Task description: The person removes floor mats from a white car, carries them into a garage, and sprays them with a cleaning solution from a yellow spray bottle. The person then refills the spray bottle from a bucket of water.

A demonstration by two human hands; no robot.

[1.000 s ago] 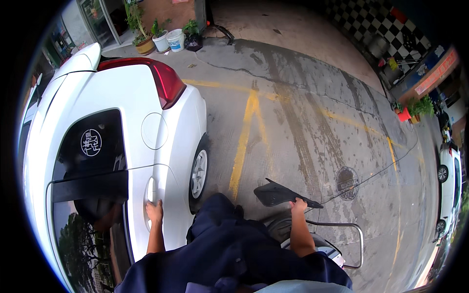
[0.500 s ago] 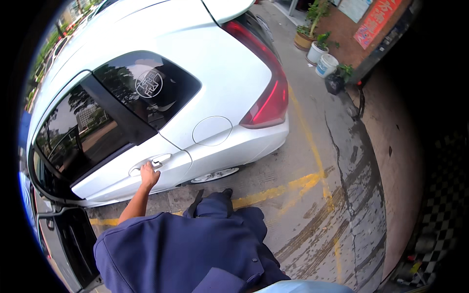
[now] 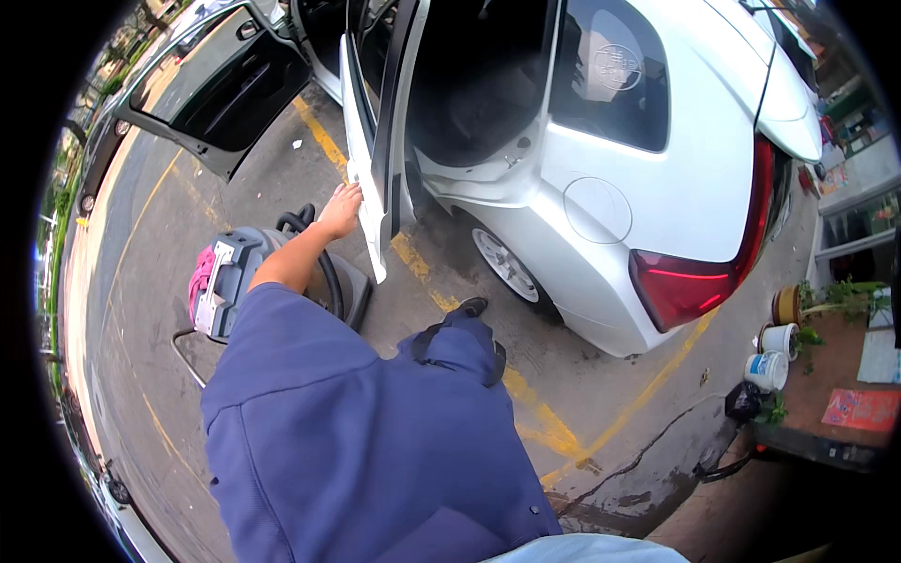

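One white car fills the upper right of the view, parked on grey, stained concrete crossed by worn yellow painted lines. Its rear door stands swung wide open, edge-on to the camera, showing a dark back seat area behind it. Further up, a front door is open too, its dark inner panel facing us. Down at the left sits a grey canister vacuum with a black hose looped on top and a pink cloth draped at its side, just beside the person's arm. The left hand reaches out, fingers extended and flat against the outer edge of the rear door, not wrapped around anything. The right hand is out of sight. A dark shoe is planted near the rear wheel. At far right, potted plants and white buckets line a kerb.
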